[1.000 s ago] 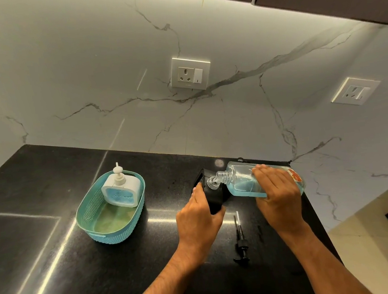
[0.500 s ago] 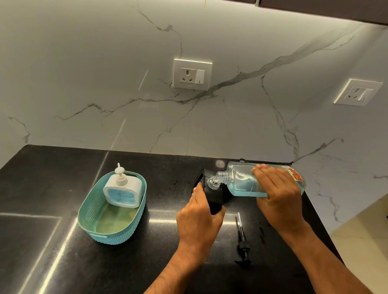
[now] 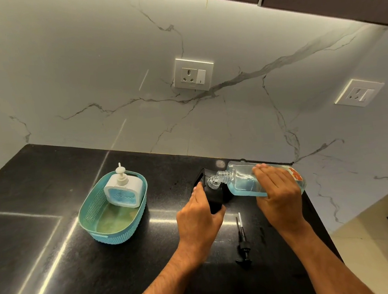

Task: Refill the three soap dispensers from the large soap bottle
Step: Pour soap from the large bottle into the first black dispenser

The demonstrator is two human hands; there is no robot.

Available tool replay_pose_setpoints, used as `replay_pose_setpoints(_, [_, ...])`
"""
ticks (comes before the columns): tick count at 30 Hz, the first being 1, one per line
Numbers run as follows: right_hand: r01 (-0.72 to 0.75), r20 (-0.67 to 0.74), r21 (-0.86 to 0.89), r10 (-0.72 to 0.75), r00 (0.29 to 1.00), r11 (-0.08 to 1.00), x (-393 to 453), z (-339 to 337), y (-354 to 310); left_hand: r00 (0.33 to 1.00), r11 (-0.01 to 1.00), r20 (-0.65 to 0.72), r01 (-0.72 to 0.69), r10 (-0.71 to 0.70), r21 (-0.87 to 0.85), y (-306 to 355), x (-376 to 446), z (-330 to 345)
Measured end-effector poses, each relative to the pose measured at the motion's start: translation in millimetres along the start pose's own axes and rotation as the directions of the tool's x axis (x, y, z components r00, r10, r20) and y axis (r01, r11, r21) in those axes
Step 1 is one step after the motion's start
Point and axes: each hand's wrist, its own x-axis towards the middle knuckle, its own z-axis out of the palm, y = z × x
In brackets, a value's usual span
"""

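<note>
**Two hands, one pour: blue soap goes into black dispenser**

Both hands are busy at the far right of a black stone counter (image 3: 53, 233). The right hand (image 3: 278, 197) wraps the middle of the large soap bottle (image 3: 244, 181), fingers curled over the top, and holds it tipped nearly flat, neck resting at the mouth of the black dispenser (image 3: 213, 196). The left hand (image 3: 199, 218) clamps round that dispenser's side, thumb on the near face, fingers hidden behind.

Handling, as a judgement: the bottle is clear, thin-walled plastic w/ a ribbed screw neck, approx. half full of pale blue liquid, so prob. moderate weight that shifts as it drains. A squeeze would likely flex the walls and surge the flow; a mid-body hold w/ light pressure looks best. Any drips would make it slick. The dispenser looks rigid, boxy, matte, small-footed, so it wants steadying low on its sides.

Its pump (image 3: 241, 244), black head and thin straw, lies loose on the counter between the wrists, clear of both. Well to the left, a white square dispenser (image 3: 123, 191) w/ blue front panel sits pump-on in a teal woven-look plastic basket (image 3: 116, 236). No third dispenser is in view. The backsplash is glossy veined marble.
</note>
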Motion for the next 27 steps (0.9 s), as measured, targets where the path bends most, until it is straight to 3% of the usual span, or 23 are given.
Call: replay_pose_setpoints(27, [0.031, -0.004, -0.019, -0.031, 1.000, 0.999, 0.4, -5.3, 3.0, 1.000, 1.000, -0.014, -0.007, 0.007, 0.001, 2.8, -3.3, -0.7])
